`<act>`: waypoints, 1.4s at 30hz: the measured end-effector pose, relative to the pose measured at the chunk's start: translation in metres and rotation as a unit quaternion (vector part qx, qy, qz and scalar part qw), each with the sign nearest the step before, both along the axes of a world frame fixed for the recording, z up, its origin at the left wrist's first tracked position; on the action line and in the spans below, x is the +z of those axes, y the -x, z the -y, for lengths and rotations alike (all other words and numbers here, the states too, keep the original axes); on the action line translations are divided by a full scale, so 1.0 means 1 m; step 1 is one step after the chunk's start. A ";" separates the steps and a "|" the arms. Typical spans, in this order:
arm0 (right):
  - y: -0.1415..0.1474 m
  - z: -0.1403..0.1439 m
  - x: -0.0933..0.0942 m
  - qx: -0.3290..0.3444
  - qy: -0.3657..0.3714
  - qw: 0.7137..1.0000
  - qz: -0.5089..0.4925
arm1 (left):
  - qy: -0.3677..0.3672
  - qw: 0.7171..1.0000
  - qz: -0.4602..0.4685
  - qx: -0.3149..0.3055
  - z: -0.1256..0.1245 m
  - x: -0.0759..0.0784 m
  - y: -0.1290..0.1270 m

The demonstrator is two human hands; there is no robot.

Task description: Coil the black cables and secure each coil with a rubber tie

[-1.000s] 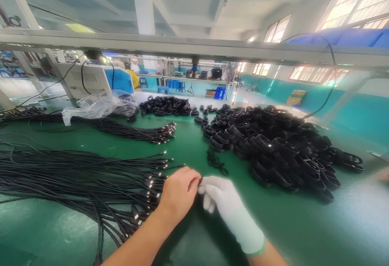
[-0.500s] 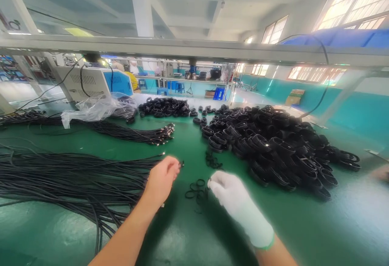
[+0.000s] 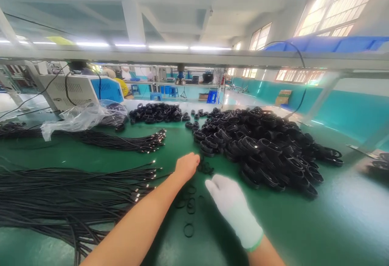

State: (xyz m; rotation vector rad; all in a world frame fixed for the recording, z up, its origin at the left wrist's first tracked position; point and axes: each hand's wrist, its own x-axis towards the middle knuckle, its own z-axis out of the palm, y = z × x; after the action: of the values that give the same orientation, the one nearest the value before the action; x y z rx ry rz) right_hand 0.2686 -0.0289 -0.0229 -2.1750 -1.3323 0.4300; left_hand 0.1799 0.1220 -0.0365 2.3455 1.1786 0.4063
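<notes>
Here's the bare left hand [image 3: 187, 168], fingers curled in, right beside a clump of black rings [image 3: 206, 167], any grip hidden from us; the right hand [image 3: 226, 195], in a white fabric glove, is half-curled just nearer, and whether it holds anything I can't tell! Between them and nearer, thin loose loops [image 3: 191, 206] lie on the smooth green table [image 3: 170, 237], some blurred; slim black cables [image 3: 91, 187] run left, partly covered by the forearm, cut off at frame's edge
</notes>
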 end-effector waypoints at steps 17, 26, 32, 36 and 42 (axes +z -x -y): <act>0.028 -0.003 0.000 0.045 -0.149 0.913 -0.376 | 0.333 0.874 0.350 -0.053 0.077 0.028 0.078; 0.015 0.007 0.007 0.066 -0.107 0.954 -0.272 | 0.406 0.826 0.388 -0.043 0.068 0.021 0.104; 0.040 0.008 0.005 0.125 -0.162 0.975 -0.083 | 0.422 0.829 0.366 -0.025 0.079 0.013 0.091; 0.038 0.006 0.007 0.110 -0.112 0.965 -0.208 | 0.382 0.840 0.386 -0.013 0.070 0.014 0.096; 0.013 0.010 0.014 0.150 -0.039 0.967 -0.202 | 0.117 0.976 0.181 0.018 0.063 0.020 0.113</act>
State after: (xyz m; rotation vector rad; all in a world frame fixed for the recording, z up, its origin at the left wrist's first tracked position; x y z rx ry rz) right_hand 0.2558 -0.0391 -0.0091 -1.7028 -1.4125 0.8711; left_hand 0.0669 0.0592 -0.0165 1.9488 1.0325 0.6383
